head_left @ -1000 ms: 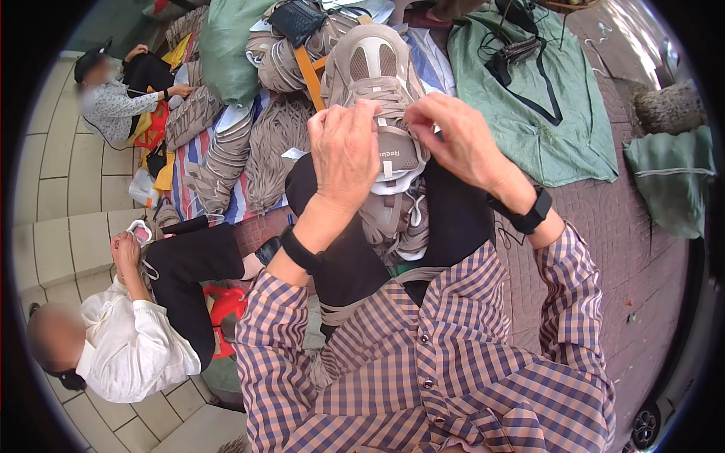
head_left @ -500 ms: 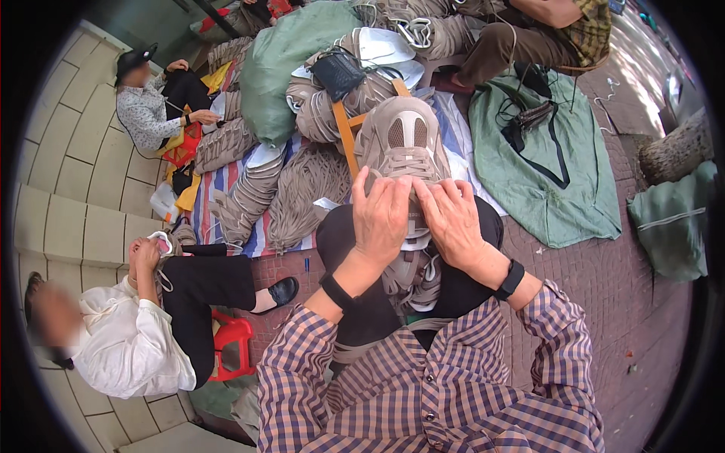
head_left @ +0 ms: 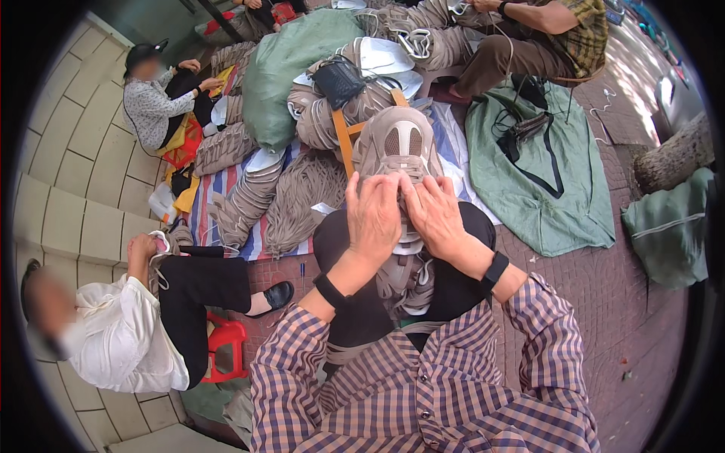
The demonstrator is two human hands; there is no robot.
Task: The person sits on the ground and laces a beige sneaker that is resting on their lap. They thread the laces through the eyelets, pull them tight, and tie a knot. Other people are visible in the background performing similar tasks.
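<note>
A beige-grey shoe upper [head_left: 400, 128] with a mesh toe and a pale toe panel stands toe away from me, over my knees. More uppers [head_left: 411, 283] of the same kind bunch beneath it, between my thighs. My left hand [head_left: 374, 219] and my right hand [head_left: 438, 219] meet over the lacing at the middle of the top upper. Their fingers are bent and pinched close together on the shoelace [head_left: 399, 161], with the fingertips nearly touching. What lies right under the fingertips is mostly hidden. Each wrist wears a dark band.
Beyond the upper is a wooden frame [head_left: 343, 143] with a black bag [head_left: 337, 81] behind it. Bundled uppers [head_left: 253, 200] and beige cords [head_left: 302, 211] lie on a striped sheet. A green sack [head_left: 279, 83] stands farther off. At left, a person in white sits on a red stool [head_left: 224, 347].
Both hands stay at the lacing, with fingers drawn slightly closer and curled over it. The whole view has shifted a little. The far-left person's hands have moved apart.
</note>
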